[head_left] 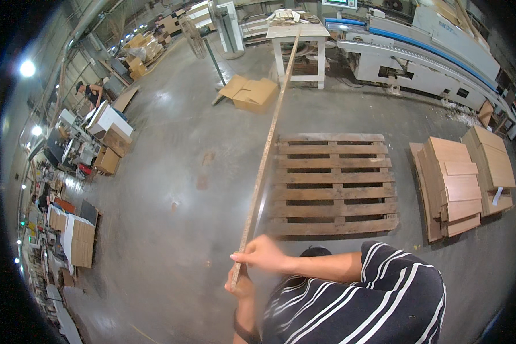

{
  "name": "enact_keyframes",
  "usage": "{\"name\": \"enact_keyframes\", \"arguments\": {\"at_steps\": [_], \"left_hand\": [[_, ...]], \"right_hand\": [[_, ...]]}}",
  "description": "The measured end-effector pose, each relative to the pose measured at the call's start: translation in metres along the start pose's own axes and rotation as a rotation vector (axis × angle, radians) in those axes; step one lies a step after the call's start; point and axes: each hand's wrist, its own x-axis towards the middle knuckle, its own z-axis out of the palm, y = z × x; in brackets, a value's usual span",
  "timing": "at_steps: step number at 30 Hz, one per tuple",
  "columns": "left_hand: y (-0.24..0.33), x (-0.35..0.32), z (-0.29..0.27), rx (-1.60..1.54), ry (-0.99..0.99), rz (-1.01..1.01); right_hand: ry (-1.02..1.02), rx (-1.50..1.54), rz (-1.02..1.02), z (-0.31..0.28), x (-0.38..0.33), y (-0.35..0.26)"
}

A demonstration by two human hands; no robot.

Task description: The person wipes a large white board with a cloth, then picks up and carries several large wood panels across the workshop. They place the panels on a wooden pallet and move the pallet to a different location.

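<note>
Your right hand [261, 254] is closed around a long particleboard strip [266, 149], with your thumb laid across it near its close end. Just below, your left hand [243, 286] also grips that end, its fingers wrapped on the strip's near tip; a dark wristband [243, 329] sits on your left wrist. Your right forearm reaches in from the right, out of a dark shirt with white stripes [355, 298].

The strip runs from your hands up and slightly right, over the grey concrete floor [166, 223], to the white table [315, 32] ahead. Its far end overlaps the tabletop in this view — whether it rests there, you cannot tell. A pile of small flat pieces [295, 17] lies on that table.

Just right of the strip, a slatted wooden pallet [333, 194] lies flat on the floor. Farther right stand two stacks of brown boards side by side, a nearer stack [458, 192] and an outer stack [496, 166]. Beyond the pallet, near the strip's left side, an opened cardboard box [252, 94] lies on the floor.

A long white machine with a blue rail [418, 63] extends right of the table. Well apart on your left — beyond stacked panels [80, 243] — another person [90, 93] leans forward.
</note>
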Motion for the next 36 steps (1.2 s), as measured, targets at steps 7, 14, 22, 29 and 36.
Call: {"name": "enact_keyframes", "arguments": {"at_steps": [7, 14, 22, 29, 36], "left_hand": [[-0.032, 0.029, -0.046, -0.196, 0.053, -0.165], [-0.07, 0.053, -0.069, -0.002, 0.111, -0.132], [-0.086, 0.102, -0.11, 0.036, 0.001, -0.122], [-0.034, 0.185, -0.148, 0.155, -0.336, -0.064], [-0.027, 0.27, -0.11, 0.309, -0.908, -0.088]], "right_hand": [[0.037, -0.019, 0.052, 0.078, 0.038, 0.027], [0.052, -0.045, 0.036, 0.122, 0.074, 0.026], [-0.008, -0.138, 0.052, 0.135, 0.122, 0.005], [0.723, -0.182, -0.45, 0.097, 0.205, -0.016], [0.841, 0.114, -0.269, 0.109, 0.264, -0.014]]}}
